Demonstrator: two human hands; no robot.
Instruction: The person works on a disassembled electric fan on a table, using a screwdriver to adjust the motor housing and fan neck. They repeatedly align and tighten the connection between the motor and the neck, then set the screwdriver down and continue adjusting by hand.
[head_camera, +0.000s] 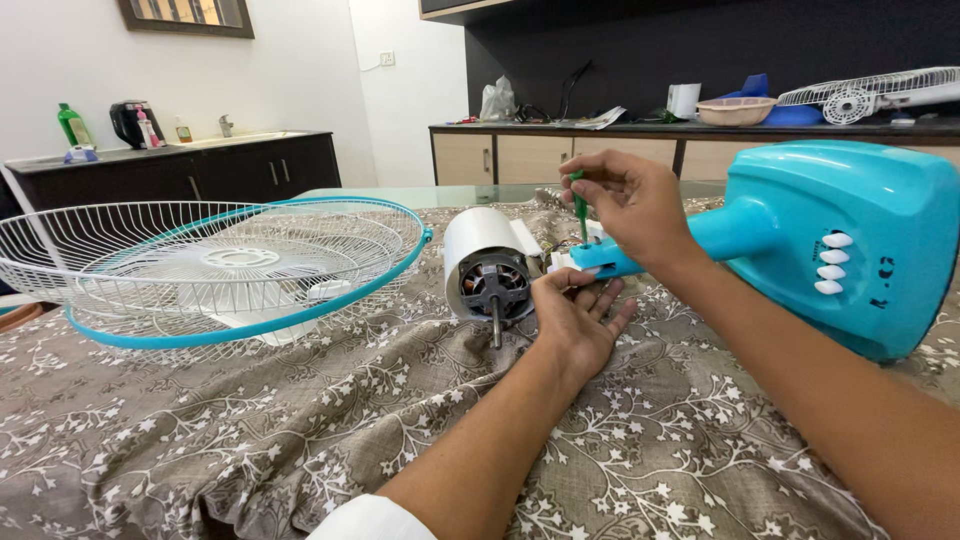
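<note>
A fan motor with a white casing and bare shaft lies on the cloth, joined to a turquoise fan stand with white buttons. My left hand rests on the cloth, its fingers against the motor's joint with the stand neck. My right hand holds a green-handled screwdriver upright, its tip down at that joint.
A white wire fan guard with turquoise rim and white blades lies at the left on the brown flowered cloth. Dark counters with bottles stand behind. Another fan guard and a bowl sit on the far counter.
</note>
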